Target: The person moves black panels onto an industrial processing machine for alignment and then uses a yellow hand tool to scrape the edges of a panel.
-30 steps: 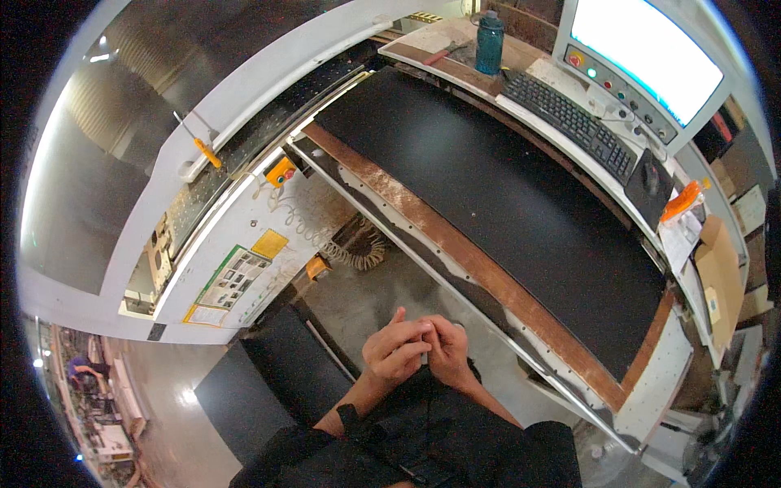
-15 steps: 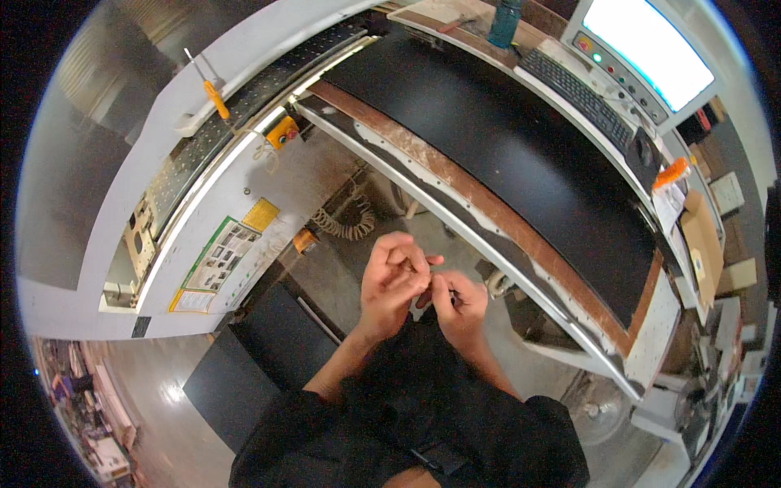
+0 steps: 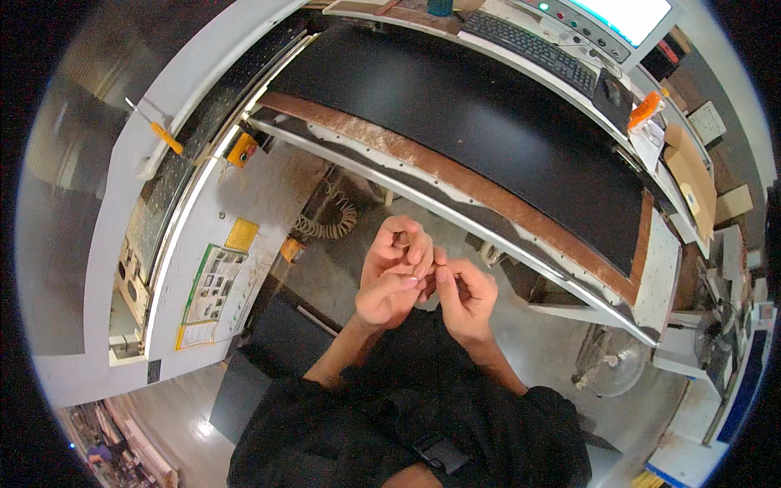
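In front of my body, above the floor, my two hands meet with their fingertips almost together. My left hand [image 3: 392, 276] has curled fingers, and its thumb presses in toward the fingertips. Thumb and forefinger are pinched together on my right hand [image 3: 468, 299], right beside the left fingertips. Whatever sits between the fingers is too small to make out. Beyond the hands runs a machine table [image 3: 561, 264] with a brown border, and a black sheet [image 3: 455, 130] lies over it. Neither hand touches the table.
A keyboard [image 3: 529, 50], a mouse [image 3: 612, 91] and an orange-handled tool [image 3: 645, 110] are along the far side, below a lit monitor [image 3: 626, 16]. A yellow-handled screwdriver [image 3: 167, 137] rests on the machine at left. A coiled hose [image 3: 329, 221] hangs under the table. Dark panels [image 3: 285, 342] stand at lower left.
The view has turned, so the table and monitor sit further left and higher. My left fingers have spread a little, while my right hand keeps its pinch beside them.
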`<state>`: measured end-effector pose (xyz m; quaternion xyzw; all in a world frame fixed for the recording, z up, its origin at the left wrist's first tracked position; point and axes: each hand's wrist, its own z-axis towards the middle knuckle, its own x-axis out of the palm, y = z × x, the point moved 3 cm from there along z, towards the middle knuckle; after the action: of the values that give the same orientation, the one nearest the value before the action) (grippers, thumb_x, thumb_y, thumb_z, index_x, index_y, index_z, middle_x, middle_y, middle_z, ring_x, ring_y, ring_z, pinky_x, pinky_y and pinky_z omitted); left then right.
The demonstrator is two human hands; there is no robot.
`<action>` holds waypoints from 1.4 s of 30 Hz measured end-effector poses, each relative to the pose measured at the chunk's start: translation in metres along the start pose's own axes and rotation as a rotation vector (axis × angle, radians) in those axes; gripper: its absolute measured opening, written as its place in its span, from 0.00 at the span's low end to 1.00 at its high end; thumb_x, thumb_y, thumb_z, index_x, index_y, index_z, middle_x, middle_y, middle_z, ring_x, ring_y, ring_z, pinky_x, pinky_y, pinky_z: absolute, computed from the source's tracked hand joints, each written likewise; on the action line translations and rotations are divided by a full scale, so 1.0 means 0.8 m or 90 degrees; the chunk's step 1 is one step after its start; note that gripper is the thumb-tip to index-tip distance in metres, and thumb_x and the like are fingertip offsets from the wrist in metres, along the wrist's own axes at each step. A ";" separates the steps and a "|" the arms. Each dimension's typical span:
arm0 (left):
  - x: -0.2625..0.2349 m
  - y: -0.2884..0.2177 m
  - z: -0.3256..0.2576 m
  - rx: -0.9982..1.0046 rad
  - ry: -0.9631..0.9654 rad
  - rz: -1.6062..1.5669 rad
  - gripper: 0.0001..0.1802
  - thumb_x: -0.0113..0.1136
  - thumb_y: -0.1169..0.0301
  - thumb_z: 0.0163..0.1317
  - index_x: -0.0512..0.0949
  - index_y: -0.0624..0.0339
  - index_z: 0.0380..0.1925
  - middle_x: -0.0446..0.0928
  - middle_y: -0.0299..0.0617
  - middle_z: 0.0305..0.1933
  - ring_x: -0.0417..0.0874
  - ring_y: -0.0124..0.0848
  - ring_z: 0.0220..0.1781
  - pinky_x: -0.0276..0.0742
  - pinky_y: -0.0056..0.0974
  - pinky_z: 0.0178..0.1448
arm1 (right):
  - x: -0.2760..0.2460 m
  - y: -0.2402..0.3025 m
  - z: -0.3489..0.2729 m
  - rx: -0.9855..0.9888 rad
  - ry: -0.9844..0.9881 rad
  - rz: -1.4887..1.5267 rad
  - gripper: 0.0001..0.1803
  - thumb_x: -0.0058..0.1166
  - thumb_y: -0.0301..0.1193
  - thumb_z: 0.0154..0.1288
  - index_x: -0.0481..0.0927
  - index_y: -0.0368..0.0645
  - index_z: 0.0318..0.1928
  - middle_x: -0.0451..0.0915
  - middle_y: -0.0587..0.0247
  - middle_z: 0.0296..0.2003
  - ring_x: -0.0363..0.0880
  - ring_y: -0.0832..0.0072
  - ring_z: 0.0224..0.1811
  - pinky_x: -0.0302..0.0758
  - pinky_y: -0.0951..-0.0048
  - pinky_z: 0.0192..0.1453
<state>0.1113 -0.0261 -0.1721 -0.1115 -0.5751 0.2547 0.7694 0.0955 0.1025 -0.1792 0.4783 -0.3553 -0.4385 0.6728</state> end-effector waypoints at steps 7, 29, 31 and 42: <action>0.020 0.063 0.051 0.054 0.043 0.030 0.26 0.56 0.85 0.54 0.68 0.59 0.55 0.66 0.34 0.37 0.69 0.26 0.39 0.69 0.43 0.61 | -0.095 0.001 0.050 -0.034 0.019 -0.154 0.05 0.55 0.23 0.72 0.82 0.34 0.39 0.86 0.60 0.30 0.85 0.76 0.32 0.80 0.73 0.40; 0.335 0.321 0.238 0.303 0.457 -0.252 0.08 0.64 0.70 0.69 0.86 0.60 0.32 0.79 0.44 0.38 0.76 0.36 0.34 0.71 0.37 0.39 | -0.880 -0.240 -0.145 0.494 -0.458 -1.082 0.33 0.52 0.55 0.71 0.73 0.43 0.64 0.77 0.50 0.57 0.77 0.48 0.57 0.77 0.48 0.55; 0.340 0.330 0.244 0.289 0.455 -0.223 0.08 0.63 0.70 0.69 0.86 0.61 0.32 0.79 0.44 0.38 0.76 0.36 0.33 0.71 0.37 0.38 | -0.872 -0.244 -0.132 0.489 -0.457 -1.120 0.33 0.52 0.55 0.71 0.73 0.44 0.63 0.77 0.51 0.56 0.77 0.48 0.56 0.78 0.47 0.54; 0.332 0.306 0.260 0.283 0.382 -0.150 0.10 0.59 0.69 0.71 0.84 0.61 0.32 0.78 0.43 0.38 0.75 0.34 0.33 0.70 0.37 0.38 | -0.916 -0.287 -0.119 0.514 -0.631 -1.199 0.42 0.40 0.72 0.67 0.80 0.49 0.55 0.81 0.49 0.45 0.80 0.49 0.49 0.79 0.47 0.47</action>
<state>-0.0936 0.2941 -0.0005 0.0550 -0.2641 0.2391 0.9328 -0.1429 0.7793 -0.4691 0.5109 -0.1968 -0.7639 -0.3416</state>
